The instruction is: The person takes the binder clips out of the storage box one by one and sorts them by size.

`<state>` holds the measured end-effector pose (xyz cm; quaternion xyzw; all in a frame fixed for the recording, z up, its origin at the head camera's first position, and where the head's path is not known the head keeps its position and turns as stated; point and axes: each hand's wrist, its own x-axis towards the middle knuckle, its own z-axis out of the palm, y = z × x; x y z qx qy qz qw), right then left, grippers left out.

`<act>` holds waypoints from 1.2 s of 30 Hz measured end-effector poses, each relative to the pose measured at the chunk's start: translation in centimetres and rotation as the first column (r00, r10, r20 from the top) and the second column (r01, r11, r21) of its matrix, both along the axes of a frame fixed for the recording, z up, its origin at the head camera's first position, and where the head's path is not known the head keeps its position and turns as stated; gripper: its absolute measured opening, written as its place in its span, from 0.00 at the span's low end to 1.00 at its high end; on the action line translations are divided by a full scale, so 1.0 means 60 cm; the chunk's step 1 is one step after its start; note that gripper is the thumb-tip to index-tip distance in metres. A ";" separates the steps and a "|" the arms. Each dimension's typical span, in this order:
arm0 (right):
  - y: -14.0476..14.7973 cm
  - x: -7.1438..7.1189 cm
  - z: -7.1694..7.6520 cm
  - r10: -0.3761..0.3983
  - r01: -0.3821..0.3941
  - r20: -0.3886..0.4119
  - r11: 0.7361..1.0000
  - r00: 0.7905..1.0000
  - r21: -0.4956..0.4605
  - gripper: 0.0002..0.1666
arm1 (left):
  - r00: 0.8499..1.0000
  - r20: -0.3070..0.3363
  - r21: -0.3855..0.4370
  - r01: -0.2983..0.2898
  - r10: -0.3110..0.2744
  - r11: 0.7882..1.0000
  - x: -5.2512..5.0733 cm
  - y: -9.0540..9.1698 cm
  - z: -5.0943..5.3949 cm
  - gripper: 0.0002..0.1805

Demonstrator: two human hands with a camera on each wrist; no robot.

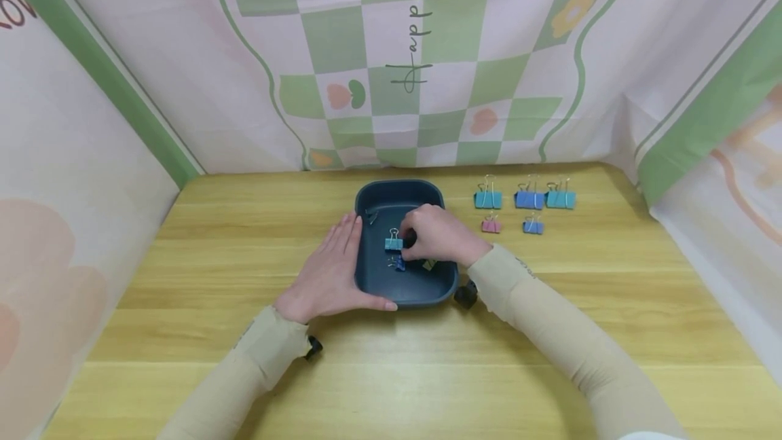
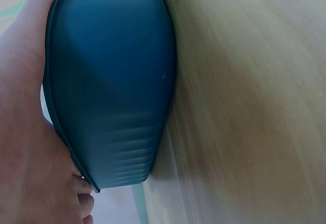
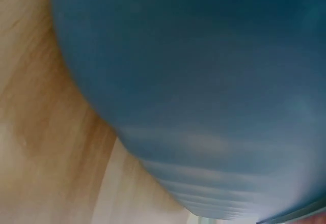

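Note:
My left hand (image 1: 332, 270) lies along the left side of a dark blue tray (image 1: 406, 296), fingers extended on its rim and thumb at the near edge. Over the tray's middle, my right hand (image 1: 436, 233) has its fingers curled and appears to pinch the right end of a small teal binder clip (image 1: 394, 244). Between finger and thumb is a dark patch I cannot make out. Just below, a small blue binder clip (image 1: 400, 263) lies in the tray. A pale yellowish clip (image 1: 430, 265) is partly under the right hand. One dark clip (image 1: 372, 216) is in the upper left corner.
Right of the tray, large teal (image 1: 488, 200), blue (image 1: 529, 200) and teal (image 1: 560, 200) binder clips form a back row. A small pink clip (image 1: 491, 227) and small blue clip (image 1: 533, 227) stand before them. A patterned curtain (image 1: 391, 39) hangs behind the wooden table (image 1: 244, 223).

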<state>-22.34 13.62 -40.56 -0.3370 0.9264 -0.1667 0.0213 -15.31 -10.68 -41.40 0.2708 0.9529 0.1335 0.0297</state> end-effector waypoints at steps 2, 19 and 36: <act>0.002 0.001 0.002 0.002 -0.002 -0.002 1.000 1.000 -0.024 0.13 | 1.000 0.000 -0.003 -0.001 0.001 1.000 0.000 0.000 0.000 0.84; 0.072 0.013 0.061 -0.083 0.074 -0.053 0.986 0.995 -0.148 0.13 | 1.000 -0.007 -0.003 -0.007 0.007 1.000 0.002 0.001 0.001 0.85; 0.202 0.022 0.109 -0.285 0.255 -0.141 0.947 0.948 -0.195 0.14 | 1.000 -0.001 -0.003 -0.002 0.002 1.000 0.004 0.001 0.005 0.86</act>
